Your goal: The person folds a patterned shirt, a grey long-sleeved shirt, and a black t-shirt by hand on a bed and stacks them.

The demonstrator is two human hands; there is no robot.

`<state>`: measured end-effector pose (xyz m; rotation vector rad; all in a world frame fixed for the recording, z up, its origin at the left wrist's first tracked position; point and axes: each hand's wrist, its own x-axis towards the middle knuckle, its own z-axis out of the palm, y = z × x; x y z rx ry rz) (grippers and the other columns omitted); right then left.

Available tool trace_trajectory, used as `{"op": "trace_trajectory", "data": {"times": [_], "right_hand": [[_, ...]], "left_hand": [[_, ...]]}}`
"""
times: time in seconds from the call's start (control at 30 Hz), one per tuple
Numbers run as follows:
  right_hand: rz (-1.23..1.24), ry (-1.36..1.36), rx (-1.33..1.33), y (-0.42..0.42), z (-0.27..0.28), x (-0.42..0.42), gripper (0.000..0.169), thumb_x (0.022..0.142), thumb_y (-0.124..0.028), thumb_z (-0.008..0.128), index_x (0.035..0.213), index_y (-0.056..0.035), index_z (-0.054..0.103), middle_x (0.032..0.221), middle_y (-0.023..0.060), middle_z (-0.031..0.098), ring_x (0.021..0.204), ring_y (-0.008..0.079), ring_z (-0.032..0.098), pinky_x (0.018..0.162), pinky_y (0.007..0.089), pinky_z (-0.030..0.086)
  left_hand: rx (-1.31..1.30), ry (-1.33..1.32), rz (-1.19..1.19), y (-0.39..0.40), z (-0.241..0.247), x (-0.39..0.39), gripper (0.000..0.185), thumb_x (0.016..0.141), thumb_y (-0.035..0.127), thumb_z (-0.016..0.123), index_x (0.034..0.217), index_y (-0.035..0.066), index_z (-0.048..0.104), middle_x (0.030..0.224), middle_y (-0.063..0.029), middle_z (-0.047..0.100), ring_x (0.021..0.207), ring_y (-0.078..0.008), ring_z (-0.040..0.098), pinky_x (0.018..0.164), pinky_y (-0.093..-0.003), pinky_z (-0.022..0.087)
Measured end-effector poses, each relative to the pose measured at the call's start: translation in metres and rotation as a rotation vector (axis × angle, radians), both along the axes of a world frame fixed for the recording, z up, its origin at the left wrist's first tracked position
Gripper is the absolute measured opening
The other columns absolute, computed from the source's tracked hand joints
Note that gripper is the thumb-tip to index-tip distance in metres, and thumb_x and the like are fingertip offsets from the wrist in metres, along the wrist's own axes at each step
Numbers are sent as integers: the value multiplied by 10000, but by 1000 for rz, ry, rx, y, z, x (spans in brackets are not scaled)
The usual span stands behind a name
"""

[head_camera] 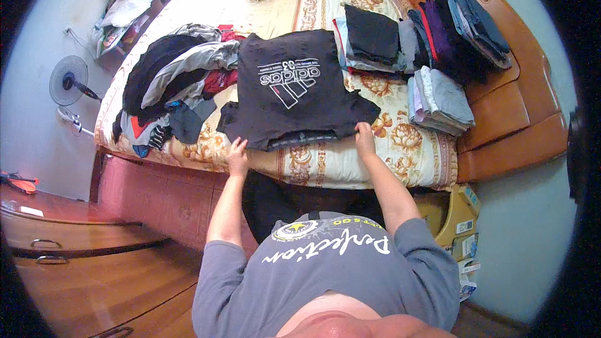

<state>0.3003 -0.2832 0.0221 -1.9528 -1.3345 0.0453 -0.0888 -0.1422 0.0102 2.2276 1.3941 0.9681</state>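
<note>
A black T-shirt (296, 75) with a white Adidas print lies spread on the bed. Its neck opening (303, 139) faces me, so the print appears upside down. My left hand (238, 157) is at the shirt's near left shoulder edge, fingertips beside the fabric; whether they pinch it is unclear. At the opposite shoulder, by the sleeve, my right hand (365, 140) has the cloth's edge between thumb and fingers.
A loose heap of clothes (173, 80) lies left on the flowered bedspread (206, 148). Folded stacks (371, 33), (441, 101) sit at right, with folded jeans (474, 19) by the wooden headboard (497, 112). An electric fan (68, 80) and drawers (84, 258) stand left.
</note>
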Motion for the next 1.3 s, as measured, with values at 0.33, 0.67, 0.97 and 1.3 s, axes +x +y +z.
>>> {"op": "trace_trajectory", "data": {"times": [0.33,0.67,0.97,1.3], "right_hand": [[-121,94,-44,-72,-18,-37,169,698,64,445,848,-10,468,1048,164,492,969,354,491,818,402,408],[-285,-541,-187,-80,3,-64,250,714,-30,512,950,-95,565,1166,110,492,1112,340,416,929,427,327],[622,31,-317,125,48,-174,143,776,-134,570,871,-29,590,844,153,597,844,325,563,739,392,450],[995,-462,-555,279,30,-271,446,785,-78,464,1219,-180,446,1175,224,442,1010,375,529,842,386,449]], "left_hand": [[-62,40,32,-65,-38,-10,385,763,-38,488,1117,90,568,1279,-136,439,1129,-293,462,936,-335,388],[-46,-214,155,-69,-21,-2,336,725,-9,463,1032,41,591,1248,-185,444,1121,-339,449,938,-363,378],[-301,-630,719,-15,-42,12,516,693,244,741,1031,-34,467,926,-157,561,830,-245,535,778,-334,419],[-299,-745,645,-18,-33,6,178,823,152,581,824,-7,500,629,-35,499,573,-138,448,576,-296,405]]}}
